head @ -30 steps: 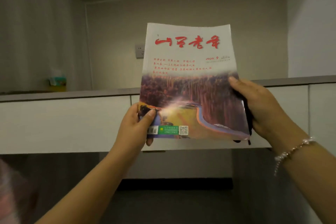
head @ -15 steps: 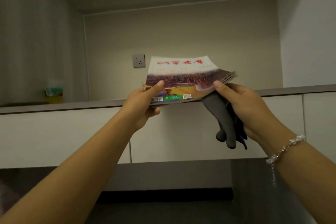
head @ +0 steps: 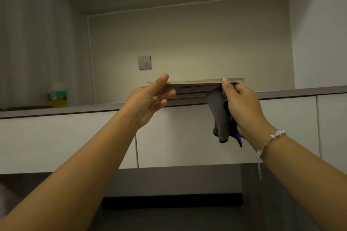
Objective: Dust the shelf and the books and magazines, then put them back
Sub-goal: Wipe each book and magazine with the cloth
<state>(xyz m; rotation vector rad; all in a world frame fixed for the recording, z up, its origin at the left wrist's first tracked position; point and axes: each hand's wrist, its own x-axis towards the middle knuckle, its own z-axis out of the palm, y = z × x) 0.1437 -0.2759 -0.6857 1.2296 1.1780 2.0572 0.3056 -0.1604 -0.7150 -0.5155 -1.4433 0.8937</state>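
Since a second ago you have tipped the stack (head: pixel 195 88) from cover-facing to flat, edge-on at shelf (head: pixel 281 93) height. Your left hand (head: pixel 150 101) pinches its left end, thumb on top, fingers curled beneath. Your right hand (head: pixel 242 103) pinches the right end, thumb on top, with the grey cloth (head: pixel 218 116) trapped under and hanging down. Level hold likely suits sliding it onto the shelf. Socket (head: pixel 144 62) behind; a tub (head: pixel 58 97) far left.

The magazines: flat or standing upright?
Flat. The magazines show only their thin edge, level, gripped by the left hand and right hand.
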